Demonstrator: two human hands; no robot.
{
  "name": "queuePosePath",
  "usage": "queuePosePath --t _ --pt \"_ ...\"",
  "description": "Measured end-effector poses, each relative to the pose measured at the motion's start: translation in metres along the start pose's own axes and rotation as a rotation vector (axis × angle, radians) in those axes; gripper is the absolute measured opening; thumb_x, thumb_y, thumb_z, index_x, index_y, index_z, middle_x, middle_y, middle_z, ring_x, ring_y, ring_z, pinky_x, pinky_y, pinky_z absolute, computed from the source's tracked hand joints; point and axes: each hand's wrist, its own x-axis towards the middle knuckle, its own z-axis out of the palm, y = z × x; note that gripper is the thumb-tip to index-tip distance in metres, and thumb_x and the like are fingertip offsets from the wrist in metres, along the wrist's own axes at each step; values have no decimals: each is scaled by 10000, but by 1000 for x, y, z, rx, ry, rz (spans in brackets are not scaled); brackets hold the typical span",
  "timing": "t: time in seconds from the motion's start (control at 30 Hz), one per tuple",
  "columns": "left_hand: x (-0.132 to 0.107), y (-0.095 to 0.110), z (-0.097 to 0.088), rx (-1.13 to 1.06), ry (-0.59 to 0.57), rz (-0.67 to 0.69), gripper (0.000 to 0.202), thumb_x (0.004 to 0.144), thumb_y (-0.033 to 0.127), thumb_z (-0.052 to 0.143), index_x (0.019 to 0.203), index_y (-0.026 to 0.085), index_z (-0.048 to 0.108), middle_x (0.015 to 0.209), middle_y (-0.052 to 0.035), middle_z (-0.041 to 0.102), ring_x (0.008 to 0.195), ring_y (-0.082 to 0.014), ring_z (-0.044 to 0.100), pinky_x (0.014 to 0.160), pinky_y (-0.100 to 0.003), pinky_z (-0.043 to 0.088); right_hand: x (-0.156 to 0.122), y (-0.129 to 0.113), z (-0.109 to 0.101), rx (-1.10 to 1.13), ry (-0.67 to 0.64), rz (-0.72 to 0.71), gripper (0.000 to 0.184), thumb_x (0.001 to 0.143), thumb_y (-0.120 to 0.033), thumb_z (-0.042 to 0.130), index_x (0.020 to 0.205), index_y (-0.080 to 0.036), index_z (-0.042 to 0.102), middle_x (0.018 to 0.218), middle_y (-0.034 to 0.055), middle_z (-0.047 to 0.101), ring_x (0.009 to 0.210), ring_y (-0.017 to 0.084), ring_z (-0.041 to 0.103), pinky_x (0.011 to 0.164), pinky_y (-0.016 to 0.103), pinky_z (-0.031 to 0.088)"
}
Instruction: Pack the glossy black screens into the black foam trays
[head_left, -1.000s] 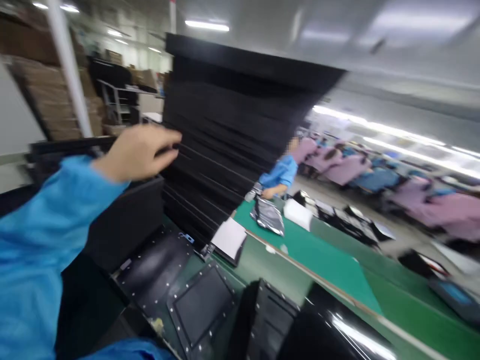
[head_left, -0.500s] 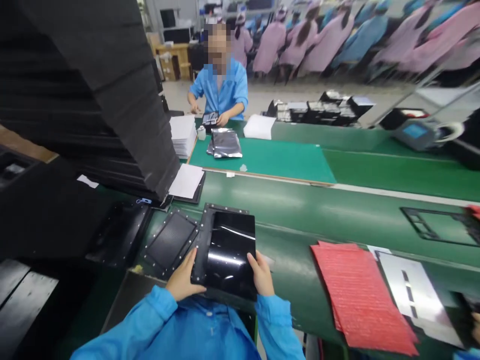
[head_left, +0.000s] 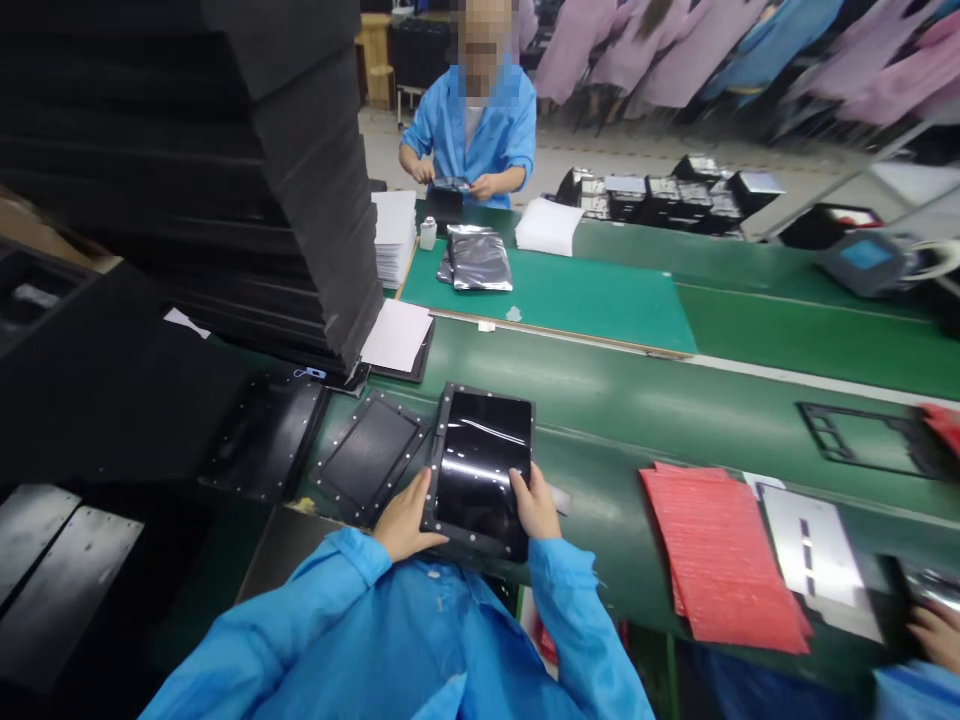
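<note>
A glossy black screen panel (head_left: 480, 465) lies within the border of a black studded fixture plate (head_left: 442, 505), directly before my body. My left hand (head_left: 406, 515) grips the plate's lower left corner, with the thumb along its near edge. At the right side my right hand (head_left: 536, 502) is closed on the panel's edge, its thumb lying on the glossy face. The fingers under that edge are hidden. To the left rests a second black studded plate (head_left: 373, 450) with a textured middle, partly overlapped by the first one.
A tall stack of black trays (head_left: 300, 180) rises at the left. Red bubble bags (head_left: 727, 560) and a silver metal plate (head_left: 814, 550) lie to the right. Across the bench a co-worker in blue (head_left: 476, 130) handles a dark item. Another person's hand (head_left: 937, 630) shows at lower right.
The screen panel, earlier shifted right over the plate's edge, now lies inside its border. My right hand has moved left relative to the plate with it. The whole view has shifted.
</note>
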Motion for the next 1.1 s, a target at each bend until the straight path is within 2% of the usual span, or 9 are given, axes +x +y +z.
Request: queuePosePath --t 0.13,0.2,0.27,0.47,0.67,0.77,0.87,0.97,1.1 --pt "5 -13 0 -100 -38 82 1062 653 417 735 1480 137 131 1537 -178 174 1420 -300 146 1166 -452 204 -6 -5 -4 -458 109 -58 602 761 -552 549 1235 -182 573 1139 186 617 1088 372 537 958 520 372" --pt "7 -18 3 -178 -35 90 1037 678 423 706 1479 127 118 1538 -181 167 1426 -294 124 1174 -455 170 -19 0 -4 -533 125 -95 588 757 -548 551 1218 -185 594 1246 186 563 1164 376 486 1000 531 339" --pt "10 -22 8 -259 -12 64 973 723 404 653 1476 113 108 1537 -185 167 1430 -284 106 1179 -454 135 -41 11 -1 -445 129 -67 605 773 -566 503 1244 -195 577 1324 145 522 1225 338 454 1037 503 329" --pt "15 -26 17 -388 -11 -8 878 765 342 565 1464 75 106 1540 -193 132 1437 -261 62 1184 -405 97 -101 43 17 43 320 296 821 689 -709 501 1321 -185 504 1372 102 500 1295 285 420 1089 465 298" --pt "13 -21 17 -397 -26 -128 778 851 412 457 1476 151 75 1559 -119 122 1440 -212 67 1183 -379 115 -87 50 3 351 108 339 783 580 -670 684 1230 -243 593 1360 64 516 1323 293 383 1113 470 268" --pt "6 -21 26 -364 72 -192 709 878 460 399 1475 185 132 1551 -82 184 1439 -204 83 1179 -379 140 -89 57 2 434 42 311 754 634 -613 691 1279 -249 550 1385 61 490 1330 283 375 1123 470 252" --pt "3 -22 31 -349 187 -208 765 822 489 485 1459 158 222 1527 -96 253 1431 -235 135 1178 -391 138 -94 66 2 481 2 274 755 694 -560 667 1348 -239 471 1430 71 434 1339 272 363 1129 470 239" --pt "29 -13 16 -374 231 -202 818 742 431 591 1437 127 286 1484 -131 336 1393 -271 263 1163 -416 184 -64 63 -1 488 -135 222 826 684 -535 669 1400 -229 392 1454 75 398 1347 264 351 1129 451 242" --pt "117 20 -28 -334 327 -143 620 786 337 547 1360 138 425 1434 -108 424 1373 -238 314 1140 -363 239 41 31 -5 405 -192 117 802 718 -543 586 1406 -194 365 1459 82 384 1360 232 323 1134 400 227"
